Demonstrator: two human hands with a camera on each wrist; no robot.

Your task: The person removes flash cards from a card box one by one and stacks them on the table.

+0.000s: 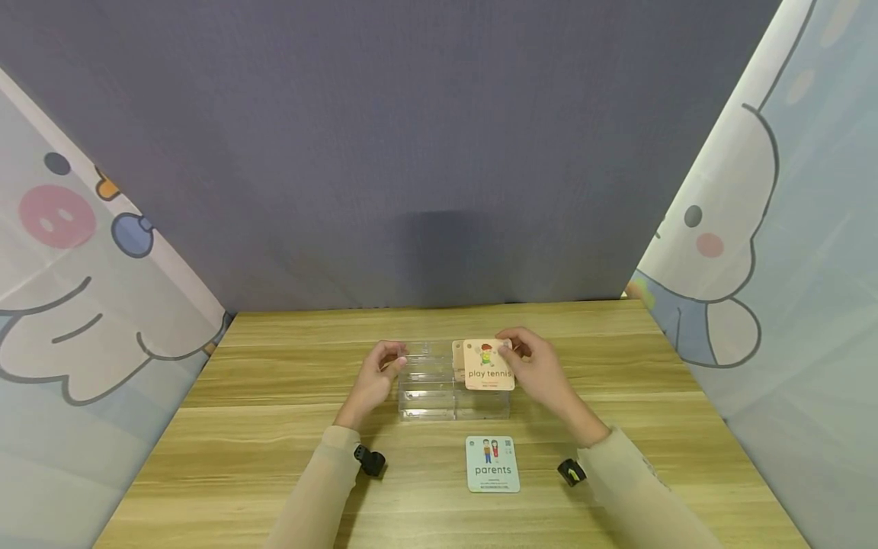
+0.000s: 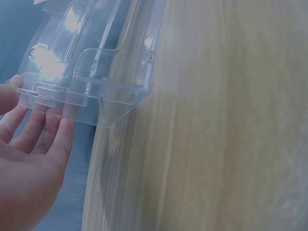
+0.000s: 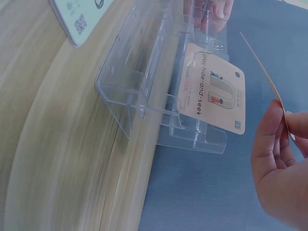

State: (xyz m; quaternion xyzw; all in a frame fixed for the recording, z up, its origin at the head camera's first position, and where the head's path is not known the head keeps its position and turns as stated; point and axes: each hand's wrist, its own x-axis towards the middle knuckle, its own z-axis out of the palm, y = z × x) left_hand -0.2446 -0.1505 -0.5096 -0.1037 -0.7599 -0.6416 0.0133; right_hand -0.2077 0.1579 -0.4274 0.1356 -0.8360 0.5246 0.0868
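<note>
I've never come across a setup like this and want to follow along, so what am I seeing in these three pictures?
No machine here, just a person's two bare hands. The wide picture comes from a camera worn on the head, looking forward and down. The other two come from the left wrist camera and the right wrist camera, each watching its own hand.

On the wooden table stands a clear plastic tiered rack. The left hand grips the rack's left end. The right hand pinches the "play tennis" card in its fingers, apart from the rack.

The right wrist picture also shows the "play hide-and-seek" card in the rack. The "parents" card lies on the table, nearer the person.
</note>
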